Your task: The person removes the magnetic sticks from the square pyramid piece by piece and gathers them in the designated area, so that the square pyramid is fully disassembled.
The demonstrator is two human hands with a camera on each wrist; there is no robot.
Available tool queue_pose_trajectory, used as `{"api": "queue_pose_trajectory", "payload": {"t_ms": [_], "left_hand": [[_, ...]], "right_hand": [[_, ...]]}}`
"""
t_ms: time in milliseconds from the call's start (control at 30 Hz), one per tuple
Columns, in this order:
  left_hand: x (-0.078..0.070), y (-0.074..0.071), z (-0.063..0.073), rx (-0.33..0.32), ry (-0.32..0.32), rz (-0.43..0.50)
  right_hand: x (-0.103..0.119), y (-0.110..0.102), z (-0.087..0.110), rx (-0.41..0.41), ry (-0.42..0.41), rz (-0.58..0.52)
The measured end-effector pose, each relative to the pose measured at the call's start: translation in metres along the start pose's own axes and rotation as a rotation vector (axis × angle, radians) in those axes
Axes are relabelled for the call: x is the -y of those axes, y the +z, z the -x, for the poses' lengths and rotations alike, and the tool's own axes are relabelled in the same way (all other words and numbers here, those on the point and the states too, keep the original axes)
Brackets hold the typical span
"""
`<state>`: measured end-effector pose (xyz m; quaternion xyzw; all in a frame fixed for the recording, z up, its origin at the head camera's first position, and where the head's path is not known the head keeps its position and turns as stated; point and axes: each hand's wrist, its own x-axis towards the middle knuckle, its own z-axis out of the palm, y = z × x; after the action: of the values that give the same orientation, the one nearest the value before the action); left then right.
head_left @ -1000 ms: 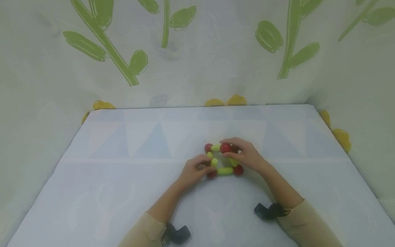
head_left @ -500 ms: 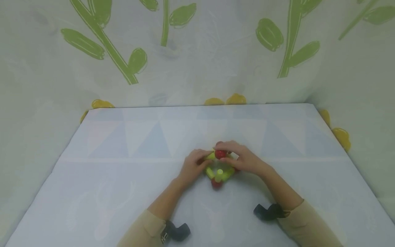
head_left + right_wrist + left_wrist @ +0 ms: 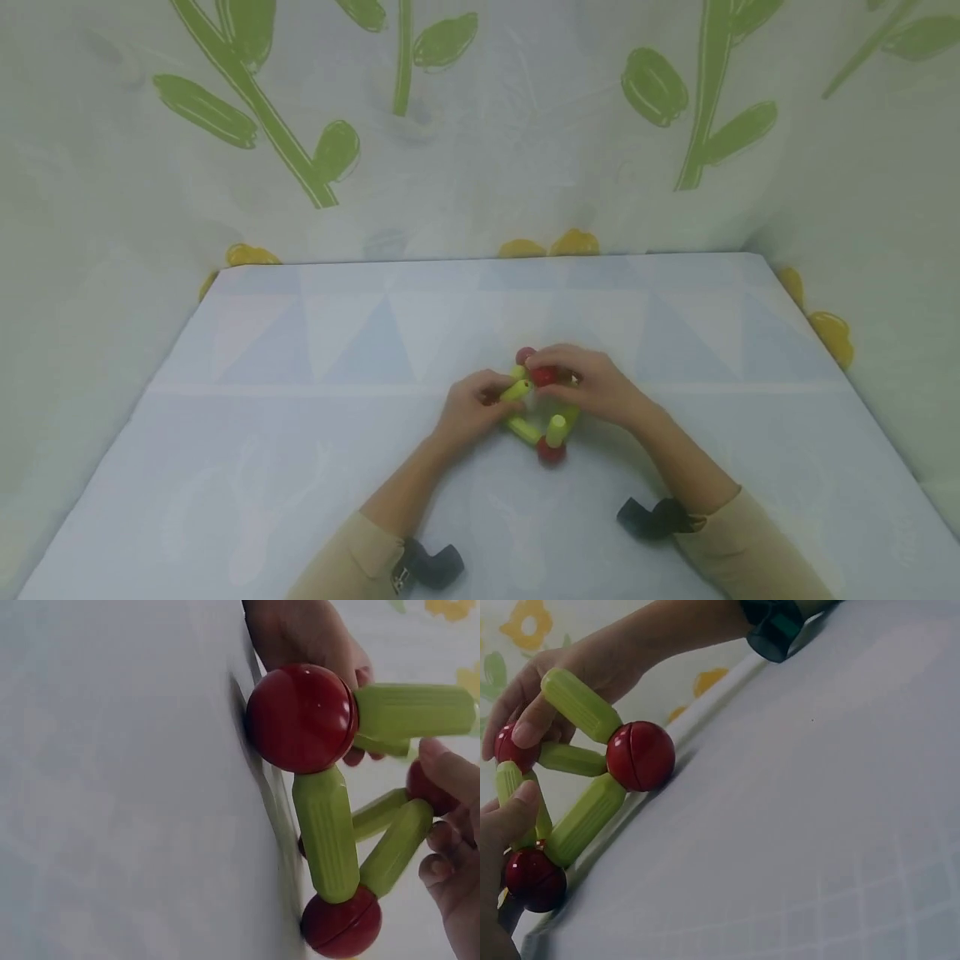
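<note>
Leaf-printed wall tops the head view over my white table; just right of and below centre, my left hand, fingers bent, pinches a yellow-green rod and my right hand, likewise curled, a red ball, both on the rod-and-ball frame. From my left wrist, the frame sits at the left, one corner ball bearing a free-ended rod. From my right wrist, that rod juts at upper right; uneven pushing could, I think, knock it off.

1. No text, label, brand, number or sign can be read.
2. Small pale marks show on the black, curved wrist device beside the beige fabric left sleeve; they are too small to tell whether they are letters.
</note>
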<state>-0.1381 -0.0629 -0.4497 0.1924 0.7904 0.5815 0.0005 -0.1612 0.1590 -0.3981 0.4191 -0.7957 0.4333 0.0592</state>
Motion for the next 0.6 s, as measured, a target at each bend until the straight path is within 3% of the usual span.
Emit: {"api": "queue_pose_trajectory", "payload": {"t_ms": [167, 333, 500, 600], "left_hand": [[-0.003, -0.004, -0.001, 0.068, -0.127, 0.075], [-0.003, -0.007, -0.002, 0.128, -0.178, 0.148], [-0.004, -0.006, -0.001, 0.167, -0.189, 0.158], [-0.006, -0.007, 0.001, 0.213, -0.133, 0.183]], "right_hand": [[-0.001, -0.008, 0.003, -0.045, 0.159, -0.022], [-0.002, -0.013, 0.003, -0.086, 0.214, 0.033], [0.001, -0.014, 0.001, -0.105, 0.286, 0.083], [0.003, -0.014, 0.001, -0.120, 0.330, 0.088]]}}
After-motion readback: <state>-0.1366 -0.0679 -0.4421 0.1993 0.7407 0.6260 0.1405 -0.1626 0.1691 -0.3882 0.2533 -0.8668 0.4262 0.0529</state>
